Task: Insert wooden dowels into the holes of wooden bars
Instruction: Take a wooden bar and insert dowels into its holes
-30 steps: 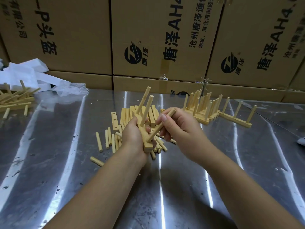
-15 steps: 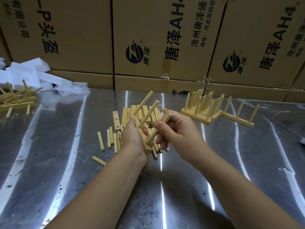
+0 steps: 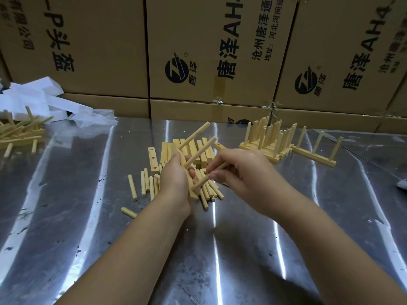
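Third dowel of one bar in hand, by the look of it. Grips the bar (image 3: 193, 194) in the left hand (image 3: 175, 176), with fingers curled round its middle, just above the table (image 3: 88, 216) and over the loose dowels (image 3: 144, 183), near end pointing down. Shows two dowels (image 3: 200, 152) already seated in the far holes, slanting up and right. Pinches a third dowel (image 3: 202, 182) between thumb and fingertips of the right hand (image 3: 246, 172), with its tip against the bar's near end, seemingly at the last hole; cannot tell how deep in, if at all. Spare bars (image 3: 165, 150) piled just beyond the hands, finished racks (image 3: 264, 142) standing far right. Next, probably: brace the bar firmly, line the dowel up square with the hole, then push along its axis, perhaps with a slight twist, until seated level with the other two. Then likely set the filled bar by the racks and pick up a fresh one.
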